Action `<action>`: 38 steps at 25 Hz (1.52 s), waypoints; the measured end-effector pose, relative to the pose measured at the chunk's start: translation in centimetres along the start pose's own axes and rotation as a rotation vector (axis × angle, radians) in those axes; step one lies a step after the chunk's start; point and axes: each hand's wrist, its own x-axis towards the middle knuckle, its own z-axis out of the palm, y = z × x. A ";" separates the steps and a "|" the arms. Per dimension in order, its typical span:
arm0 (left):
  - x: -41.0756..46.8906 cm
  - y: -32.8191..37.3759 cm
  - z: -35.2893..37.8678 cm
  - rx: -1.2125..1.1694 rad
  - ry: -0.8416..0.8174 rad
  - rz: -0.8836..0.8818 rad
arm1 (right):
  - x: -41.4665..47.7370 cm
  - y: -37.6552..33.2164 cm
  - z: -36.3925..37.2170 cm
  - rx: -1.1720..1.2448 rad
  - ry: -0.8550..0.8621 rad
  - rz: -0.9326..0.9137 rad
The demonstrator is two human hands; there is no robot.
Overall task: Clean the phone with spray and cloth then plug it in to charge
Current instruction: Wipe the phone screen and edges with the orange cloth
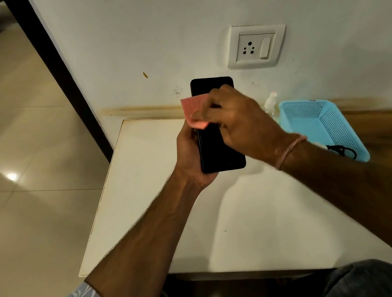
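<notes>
A black phone (218,149) is held upright above the white table, screen toward me. My left hand (189,154) grips its lower left edge from behind. My right hand (234,118) presses a small pink cloth (193,113) against the middle of the screen, covering part of it. A white spray bottle (271,102) stands at the back of the table by the wall, partly hidden behind the blue basket. A black cable (343,149) lies inside that basket.
A blue perforated plastic basket (314,115) sits at the right back of the white table (145,195). A white wall socket with a switch (257,46) is on the wall above. Tiled floor lies to the left, and my knees are under the table's near edge.
</notes>
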 end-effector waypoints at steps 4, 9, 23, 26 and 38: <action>-0.2 -0.2 0.8 0.077 0.014 -0.018 | 2.1 2.4 -1.1 -0.015 0.145 0.368; -0.1 0.0 0.4 -0.045 0.083 -0.002 | -0.2 -0.2 0.7 -0.012 -0.022 -0.035; -0.3 0.0 0.5 0.032 0.002 -0.021 | -0.1 0.5 -0.1 0.040 -0.090 0.322; -0.4 0.2 0.4 0.000 0.016 -0.026 | -2.2 -1.4 1.0 0.102 -0.192 0.056; -0.4 0.4 0.6 0.105 0.024 -0.037 | -2.1 1.6 -1.0 0.100 -0.187 0.271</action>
